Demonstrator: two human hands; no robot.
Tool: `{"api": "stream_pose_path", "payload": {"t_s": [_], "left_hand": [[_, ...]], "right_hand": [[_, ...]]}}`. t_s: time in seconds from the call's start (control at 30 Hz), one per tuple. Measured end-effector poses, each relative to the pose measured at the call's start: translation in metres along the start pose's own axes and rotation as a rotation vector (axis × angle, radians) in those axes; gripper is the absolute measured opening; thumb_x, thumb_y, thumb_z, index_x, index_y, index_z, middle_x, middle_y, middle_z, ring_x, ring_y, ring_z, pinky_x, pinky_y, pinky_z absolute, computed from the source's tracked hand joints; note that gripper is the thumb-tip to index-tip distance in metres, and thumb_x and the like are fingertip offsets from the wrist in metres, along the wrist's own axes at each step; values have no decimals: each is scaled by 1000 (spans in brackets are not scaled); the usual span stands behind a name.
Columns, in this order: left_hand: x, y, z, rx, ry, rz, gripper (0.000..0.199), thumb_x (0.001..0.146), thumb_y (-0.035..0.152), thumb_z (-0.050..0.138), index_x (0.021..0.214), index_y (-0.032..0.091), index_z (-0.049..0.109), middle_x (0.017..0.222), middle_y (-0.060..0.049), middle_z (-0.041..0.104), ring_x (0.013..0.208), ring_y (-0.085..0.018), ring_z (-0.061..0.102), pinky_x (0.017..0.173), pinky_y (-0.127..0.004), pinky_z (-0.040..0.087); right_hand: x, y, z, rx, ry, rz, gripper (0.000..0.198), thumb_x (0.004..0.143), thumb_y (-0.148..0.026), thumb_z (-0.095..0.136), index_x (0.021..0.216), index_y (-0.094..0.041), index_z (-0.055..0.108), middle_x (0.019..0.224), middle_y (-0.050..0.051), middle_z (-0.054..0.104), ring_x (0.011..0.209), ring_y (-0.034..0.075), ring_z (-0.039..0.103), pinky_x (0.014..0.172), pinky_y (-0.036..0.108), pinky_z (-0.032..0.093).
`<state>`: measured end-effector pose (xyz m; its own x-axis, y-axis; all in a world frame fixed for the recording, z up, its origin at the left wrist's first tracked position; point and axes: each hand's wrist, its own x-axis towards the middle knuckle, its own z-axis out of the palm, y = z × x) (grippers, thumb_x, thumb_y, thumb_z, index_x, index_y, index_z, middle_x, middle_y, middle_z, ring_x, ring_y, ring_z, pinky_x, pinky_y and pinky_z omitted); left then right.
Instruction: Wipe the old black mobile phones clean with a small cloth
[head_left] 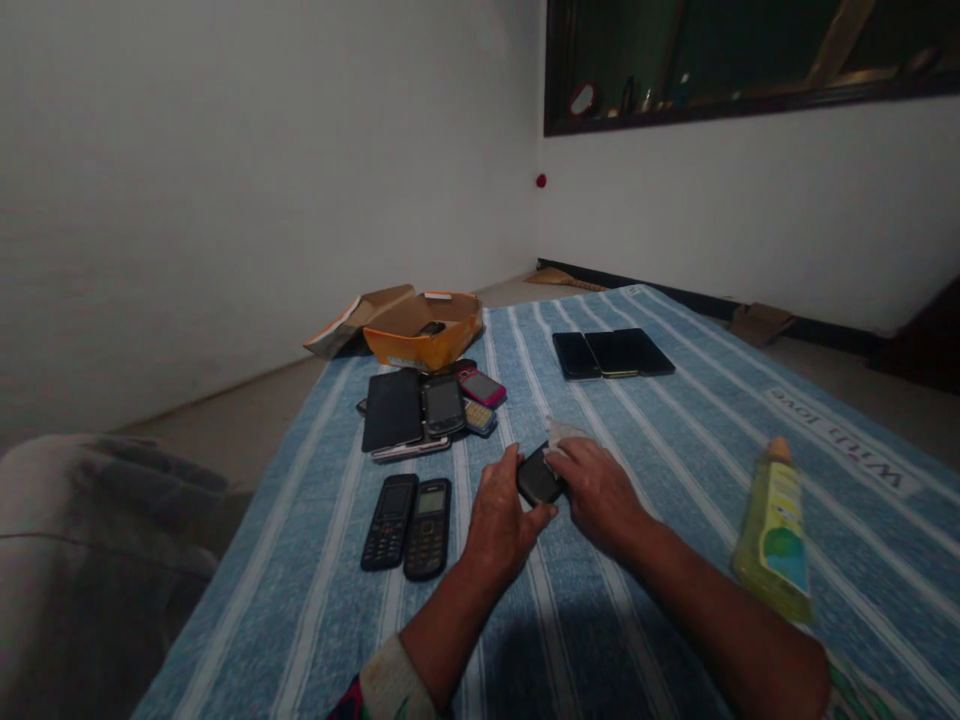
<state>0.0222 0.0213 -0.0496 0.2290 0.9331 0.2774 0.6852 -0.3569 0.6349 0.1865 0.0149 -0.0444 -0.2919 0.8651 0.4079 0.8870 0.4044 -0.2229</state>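
A small dark mobile phone (539,477) is held above the striped cloth, tilted, between the fingers and thumb of my left hand (499,525). My right hand (600,490) pinches a crumpled whitish wipe (561,431), with its fingers at the phone's right edge. The right fingertips are partly hidden, so the exact contact is unclear. Left of my hands, a black keypad phone (389,522) lies beside another keypad phone (427,530). Behind them is a pile of several devices, including a flat black tablet-like one (392,410), a slider-like phone (444,404) and a pink phone (481,387).
An open orange cardboard box (424,350) with a dark phone inside stands at the far left. Dark-screened devices (574,355) lie side by side at the back. A bottle of yellow liquid (775,535) is at the right on the blue striped cloth (675,440). Walls rise beyond.
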Motion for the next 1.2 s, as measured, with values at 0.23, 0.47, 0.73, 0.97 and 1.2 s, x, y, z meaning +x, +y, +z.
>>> {"api": "stream_pose_path", "payload": {"t_s": [0.23, 0.47, 0.73, 0.97, 1.2], "left_hand": [[1, 2, -2, 77, -16, 35, 80, 64, 20, 81, 133, 14, 42, 114, -11, 64, 104, -28, 57, 90, -47, 51], [0, 3, -6, 141, -32, 193, 61, 69, 18, 78, 124, 17, 53, 116, -9, 64, 103, -27, 55, 92, -45, 48], [-3, 12, -9, 369, -110, 254, 40, 80, 22, 71, 119, 19, 61, 121, -12, 57, 101, -27, 53, 89, -45, 50], [-4, 15, -9, 461, -112, 288, 38, 84, 23, 66, 121, 21, 58, 122, -12, 55, 102, -27, 52, 88, -46, 50], [-6, 13, -6, 474, -96, 321, 38, 85, 22, 64, 122, 19, 56, 124, -14, 53, 105, -29, 51, 90, -48, 49]], "right_hand": [[-5, 12, -2, -12, 17, 87, 39, 80, -3, 50, 112, -18, 66, 111, 11, 60, 103, 24, 50, 87, 33, 43], [-13, 10, -6, -91, 32, 165, 35, 83, -6, 51, 111, -19, 67, 101, 10, 63, 97, 24, 52, 83, 30, 43], [-13, 10, -14, -189, -55, 310, 36, 86, -10, 51, 118, -20, 63, 104, 10, 62, 97, 23, 53, 82, 31, 41], [-13, 11, -15, -225, -95, 327, 32, 89, -15, 50, 118, -22, 62, 104, 10, 62, 96, 24, 54, 80, 32, 40], [-14, 13, -15, -220, -71, 261, 34, 87, -14, 53, 120, -20, 61, 103, 10, 63, 97, 25, 54, 79, 32, 42]]}}
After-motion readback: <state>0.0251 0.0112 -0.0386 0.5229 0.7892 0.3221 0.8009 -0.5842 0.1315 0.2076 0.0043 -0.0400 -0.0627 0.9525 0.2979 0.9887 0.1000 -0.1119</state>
